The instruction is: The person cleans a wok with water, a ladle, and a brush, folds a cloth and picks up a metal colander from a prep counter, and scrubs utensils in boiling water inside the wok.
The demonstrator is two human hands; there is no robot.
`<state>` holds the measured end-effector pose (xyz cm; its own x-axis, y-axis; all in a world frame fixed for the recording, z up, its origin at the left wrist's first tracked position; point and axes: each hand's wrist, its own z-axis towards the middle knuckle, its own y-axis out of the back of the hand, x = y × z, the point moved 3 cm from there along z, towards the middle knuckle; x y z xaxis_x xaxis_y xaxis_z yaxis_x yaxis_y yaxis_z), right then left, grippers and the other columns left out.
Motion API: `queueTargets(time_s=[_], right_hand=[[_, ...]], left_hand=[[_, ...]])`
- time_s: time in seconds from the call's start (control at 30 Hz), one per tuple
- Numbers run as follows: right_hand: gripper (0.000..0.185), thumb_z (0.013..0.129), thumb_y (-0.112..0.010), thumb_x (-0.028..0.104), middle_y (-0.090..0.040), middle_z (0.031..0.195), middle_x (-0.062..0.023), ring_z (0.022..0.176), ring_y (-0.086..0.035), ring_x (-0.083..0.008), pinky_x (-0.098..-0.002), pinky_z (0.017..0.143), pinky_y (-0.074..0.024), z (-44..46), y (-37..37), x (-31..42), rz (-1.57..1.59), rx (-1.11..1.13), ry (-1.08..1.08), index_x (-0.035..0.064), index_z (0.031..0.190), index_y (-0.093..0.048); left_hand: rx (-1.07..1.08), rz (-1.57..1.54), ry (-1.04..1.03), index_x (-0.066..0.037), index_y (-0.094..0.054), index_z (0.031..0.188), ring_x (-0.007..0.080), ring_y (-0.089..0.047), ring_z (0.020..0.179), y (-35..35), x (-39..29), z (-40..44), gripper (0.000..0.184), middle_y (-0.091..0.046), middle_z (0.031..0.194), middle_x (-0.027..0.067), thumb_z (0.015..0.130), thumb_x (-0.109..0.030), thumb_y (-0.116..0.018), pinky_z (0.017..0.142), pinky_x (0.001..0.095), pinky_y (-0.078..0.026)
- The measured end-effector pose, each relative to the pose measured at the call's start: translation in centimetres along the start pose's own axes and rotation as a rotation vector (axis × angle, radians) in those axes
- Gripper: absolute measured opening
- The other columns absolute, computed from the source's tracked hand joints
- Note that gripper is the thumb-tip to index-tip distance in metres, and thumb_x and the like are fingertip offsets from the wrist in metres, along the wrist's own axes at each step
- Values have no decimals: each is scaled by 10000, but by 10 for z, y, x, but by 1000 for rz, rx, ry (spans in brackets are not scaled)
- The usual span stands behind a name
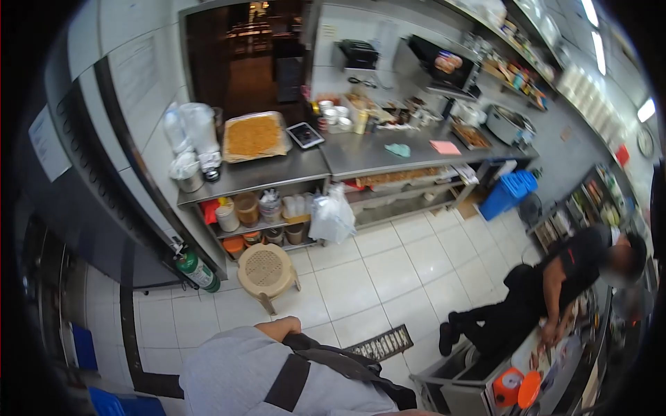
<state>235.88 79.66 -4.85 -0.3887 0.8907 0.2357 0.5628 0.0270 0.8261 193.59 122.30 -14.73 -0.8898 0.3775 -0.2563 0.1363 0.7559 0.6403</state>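
Neither my left hand nor my right hand can be made out. A torso in a grey shirt (236,371) with a black strap (287,381) fills the bottom centre, and a short piece of bare arm (279,327) sticks out beside dark cloth; no fingers show there. Nearest to it stands a beige round stool (267,270) on the tiled floor. Up on the steel counter (253,175), a tray of orange-brown food (254,136) lies next to a white-framed tablet (305,135).
At the right, a person in black (548,291) bends over a work surface near an orange scale (508,386). A floor drain grate (381,343), blue bin (506,194), green extinguisher (197,270) and hanging white bag (333,215) are around the floor area.
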Motion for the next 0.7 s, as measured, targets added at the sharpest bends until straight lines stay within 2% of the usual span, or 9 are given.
queueTargets(time_s=[0.07, 0.17, 0.2, 0.27, 0.37, 0.43, 0.57, 0.63, 0.7], right_hand=[[187, 754, -514, 156, -596, 703, -208, 599, -558, -339, -462, 595, -410, 11, -7, 61, 47, -45, 179, -13, 720, -586], [148, 735, -545, 162, -542, 663, -196, 604, -505, -367, -465, 584, -377, 65, -70, 151, -213, 107, 519, 28, 674, -553], [269, 664, -636, 244, -650, 781, -199, 777, -639, -353, -414, 720, -497, 139, -132, 142, -269, -94, 581, 32, 817, -700], [297, 696, -634, 279, -641, 794, -219, 789, -633, -365, -420, 718, -496, 30, -72, 315, 9, 91, 568, 20, 831, -690], [264, 754, -617, 204, -640, 816, -227, 800, -642, -351, -391, 709, -500, -7, -90, 444, -70, 99, 964, 40, 953, -672], [275, 752, -610, 201, -657, 820, -173, 816, -649, -325, -372, 731, -500, -60, -75, 503, 67, 221, 907, 53, 979, -661], [282, 758, -611, 203, -669, 808, -122, 842, -656, -298, -354, 760, -494, -66, -82, 501, 233, 305, 987, 55, 995, -649], [271, 762, -609, 183, -644, 876, -218, 845, -635, -356, -391, 745, -496, -54, -83, 474, -67, 132, 843, 63, 999, -663], [245, 742, -625, 190, -651, 842, -209, 819, -642, -346, -391, 747, -499, 73, -172, 362, -349, 223, 836, 67, 945, -687]], left_hand=[[142, 23, -44, -37, -704, 835, 308, -657, 751, 14, 40, -5, 272, -673, 838, 162, 629, -172, -589, 668, 417, -520], [6, -246, 234, -75, -713, 841, 288, -656, 808, 43, 123, -29, 264, -664, 877, 182, 624, -183, -609, 693, 392, -509], [-48, -291, 292, -82, -715, 822, 285, -659, 772, 53, 143, -43, 249, -669, 832, 171, 629, -194, -606, 675, 390, -508], [-48, -304, 311, -71, -710, 830, 305, -656, 778, 62, 198, -62, 247, -670, 825, 161, 662, -199, -581, 675, 390, -509], [-86, -261, 460, -54, -686, 936, 290, -625, 953, 53, 283, -93, 304, -638, 1030, 175, 671, -173, -597, 767, 367, -504], [-283, -404, 646, -29, -695, 892, 308, -631, 924, 33, 325, -119, 272, -653, 950, 192, 678, -122, -556, 793, 376, -497], [-115, -433, 703, -34, -685, 947, 305, -597, 1015, 16, 351, -120, 302, -640, 1006, 193, 697, -135, -551, 831, 360, -482], [-94, -275, 492, -30, -686, 934, 288, -639, 915, 4, 348, -88, 293, -654, 973, 171, 708, -139, -537, 793, 372, -498], [10, -359, 455, -66, -678, 978, 297, -585, 1048, 35, 298, -97, 320, -614, 1105, 162, 690, -155, -571, 878, 369, -467]])
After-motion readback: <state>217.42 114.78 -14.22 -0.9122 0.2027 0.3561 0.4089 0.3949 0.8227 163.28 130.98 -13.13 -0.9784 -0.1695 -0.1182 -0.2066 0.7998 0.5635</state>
